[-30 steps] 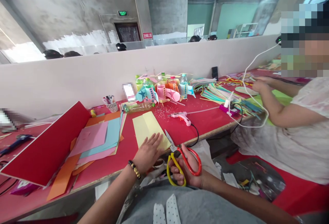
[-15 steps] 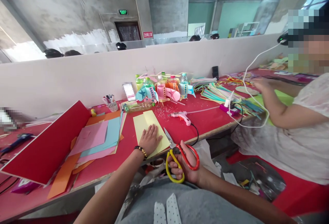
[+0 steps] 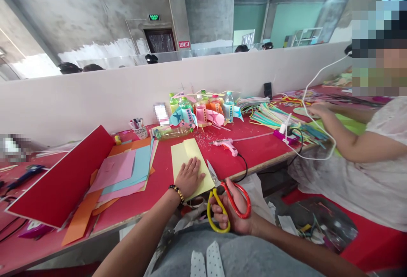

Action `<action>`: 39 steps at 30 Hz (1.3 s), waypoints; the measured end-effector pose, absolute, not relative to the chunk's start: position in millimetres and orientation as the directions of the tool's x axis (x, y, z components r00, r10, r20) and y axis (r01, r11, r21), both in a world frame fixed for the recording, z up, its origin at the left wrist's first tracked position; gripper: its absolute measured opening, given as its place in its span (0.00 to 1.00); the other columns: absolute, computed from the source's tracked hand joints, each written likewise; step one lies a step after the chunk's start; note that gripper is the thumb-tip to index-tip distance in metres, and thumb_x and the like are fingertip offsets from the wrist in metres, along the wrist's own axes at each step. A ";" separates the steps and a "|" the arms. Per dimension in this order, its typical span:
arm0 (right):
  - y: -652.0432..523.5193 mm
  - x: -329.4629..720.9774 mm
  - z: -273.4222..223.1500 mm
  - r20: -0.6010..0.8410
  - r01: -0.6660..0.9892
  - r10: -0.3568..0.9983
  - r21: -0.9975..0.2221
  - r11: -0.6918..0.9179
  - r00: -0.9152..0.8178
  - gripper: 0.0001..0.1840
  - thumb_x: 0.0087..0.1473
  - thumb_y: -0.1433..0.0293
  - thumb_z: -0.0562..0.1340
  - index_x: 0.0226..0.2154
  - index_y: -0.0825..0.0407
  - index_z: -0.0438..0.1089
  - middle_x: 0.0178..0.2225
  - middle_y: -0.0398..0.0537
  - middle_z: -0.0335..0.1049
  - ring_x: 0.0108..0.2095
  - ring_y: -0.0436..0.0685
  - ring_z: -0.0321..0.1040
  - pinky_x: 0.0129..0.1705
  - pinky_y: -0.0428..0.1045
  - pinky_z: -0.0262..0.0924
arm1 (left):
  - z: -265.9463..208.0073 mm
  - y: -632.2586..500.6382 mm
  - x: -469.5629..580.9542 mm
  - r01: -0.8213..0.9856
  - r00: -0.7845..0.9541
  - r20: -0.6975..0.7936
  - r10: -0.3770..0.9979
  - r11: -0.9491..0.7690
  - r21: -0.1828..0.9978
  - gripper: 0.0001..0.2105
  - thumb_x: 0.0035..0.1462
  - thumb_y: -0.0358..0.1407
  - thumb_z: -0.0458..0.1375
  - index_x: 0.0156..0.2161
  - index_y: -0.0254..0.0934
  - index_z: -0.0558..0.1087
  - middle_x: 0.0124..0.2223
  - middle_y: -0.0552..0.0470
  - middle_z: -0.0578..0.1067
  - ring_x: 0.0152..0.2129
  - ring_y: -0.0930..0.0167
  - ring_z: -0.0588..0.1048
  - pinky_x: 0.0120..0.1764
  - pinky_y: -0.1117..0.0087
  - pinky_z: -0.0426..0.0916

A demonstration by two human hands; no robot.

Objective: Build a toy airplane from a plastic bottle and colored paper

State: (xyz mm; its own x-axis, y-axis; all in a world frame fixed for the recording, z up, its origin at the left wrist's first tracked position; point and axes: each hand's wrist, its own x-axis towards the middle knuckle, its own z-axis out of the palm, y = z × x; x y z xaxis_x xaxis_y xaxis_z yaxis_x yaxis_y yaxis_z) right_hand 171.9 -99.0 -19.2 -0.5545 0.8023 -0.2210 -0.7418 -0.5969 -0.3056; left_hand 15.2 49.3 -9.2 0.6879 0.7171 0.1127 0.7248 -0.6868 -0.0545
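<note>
Since a second ago, my left hand (image 3: 190, 178) has slid farther up the pale yellow paper (image 3: 182, 155), away from the front edge of the counter (image 3: 160, 182). It lies palm down with the fingers stretched out, gripping nothing — just resting on the sheet, whose near end reaches the counter's front edge. With my right hand (image 3: 234, 209) I've got hold of the scissors (image 3: 216, 180), fingers curled round the yellow loop, thumb at the red one. The blades point toward the back edge, by the paper's right side — whether they touch it, I can't tell. Left of the paper, coloured sheets (image 3: 117, 169) overlap; to its right lies a pink glue gun (image 3: 226, 145). Behind it a clear bottle (image 3: 173, 133) lies on its side, and decorated bottles (image 3: 201, 109) stand near the back edge.
</note>
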 end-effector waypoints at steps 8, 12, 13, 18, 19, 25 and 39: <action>-82.9 170.6 -13.3 -0.215 -0.775 0.827 -0.289 -0.562 -0.519 0.46 0.49 0.32 0.42 0.33 0.57 0.69 0.20 0.43 0.59 0.17 0.49 0.51 0.21 0.45 0.44 | -9.4 45.5 15.5 0.716 0.696 0.134 0.705 -0.696 -0.058 0.28 0.66 0.45 0.41 0.66 0.31 0.55 0.67 0.41 0.54 0.64 0.59 0.53 0.62 0.51 0.54; -77.2 170.3 -12.5 -0.217 -0.771 0.821 -0.283 -0.570 -0.528 0.47 0.49 0.32 0.41 0.34 0.57 0.69 0.20 0.43 0.59 0.18 0.49 0.51 0.21 0.45 0.43 | -8.0 46.1 15.8 0.719 0.693 0.124 0.710 -0.693 -0.054 0.29 0.66 0.46 0.40 0.66 0.31 0.54 0.67 0.41 0.53 0.64 0.60 0.53 0.62 0.51 0.53; -78.8 170.3 -13.5 -0.220 -0.770 0.820 -0.281 -0.572 -0.529 0.47 0.49 0.32 0.41 0.34 0.57 0.69 0.20 0.43 0.60 0.18 0.49 0.51 0.21 0.45 0.43 | -7.9 44.8 15.6 0.716 0.696 0.119 0.708 -0.696 -0.052 0.29 0.66 0.46 0.40 0.66 0.31 0.53 0.68 0.41 0.52 0.64 0.60 0.52 0.62 0.51 0.52; -97.6 170.3 -19.6 -0.232 -0.753 0.811 -0.303 -0.584 -0.537 0.46 0.49 0.32 0.42 0.34 0.57 0.69 0.21 0.43 0.60 0.18 0.50 0.53 0.22 0.46 0.44 | -7.9 28.3 10.2 0.674 0.736 0.111 0.668 -0.737 -0.037 0.29 0.66 0.46 0.39 0.66 0.30 0.53 0.68 0.42 0.52 0.65 0.60 0.52 0.62 0.52 0.52; -101.5 170.0 -19.6 -0.235 -0.748 0.809 -0.307 -0.588 -0.539 0.46 0.48 0.32 0.42 0.34 0.57 0.69 0.21 0.43 0.60 0.17 0.50 0.53 0.22 0.46 0.44 | -6.9 25.3 8.9 0.667 0.743 0.112 0.660 -0.745 -0.031 0.29 0.66 0.46 0.40 0.66 0.31 0.53 0.68 0.42 0.52 0.65 0.60 0.52 0.62 0.51 0.52; -110.7 165.1 -10.9 -0.246 -0.748 0.814 -0.321 -0.581 -0.526 0.46 0.47 0.31 0.42 0.32 0.56 0.69 0.21 0.42 0.58 0.18 0.50 0.53 0.21 0.46 0.45 | 7.4 38.0 16.9 0.693 0.718 0.045 0.695 -0.719 0.052 0.28 0.67 0.46 0.38 0.66 0.32 0.53 0.67 0.43 0.54 0.65 0.63 0.52 0.62 0.54 0.53; -86.5 162.0 -24.5 -0.170 -0.775 0.856 -0.366 -0.515 -0.488 0.43 0.49 0.32 0.40 0.26 0.54 0.65 0.21 0.43 0.60 0.17 0.48 0.53 0.21 0.46 0.47 | -6.9 67.6 31.4 0.749 0.661 0.077 0.747 -0.662 -0.009 0.28 0.66 0.46 0.39 0.66 0.34 0.53 0.68 0.41 0.52 0.65 0.61 0.51 0.62 0.52 0.51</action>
State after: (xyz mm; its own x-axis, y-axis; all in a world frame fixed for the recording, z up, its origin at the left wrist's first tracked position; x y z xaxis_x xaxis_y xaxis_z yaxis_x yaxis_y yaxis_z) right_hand 162.0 -86.5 -24.5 -0.4881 0.8560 -0.1703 -0.7753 -0.5149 -0.3658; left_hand 31.4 67.6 -6.9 0.6606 0.7468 0.0765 0.7494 -0.6621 -0.0088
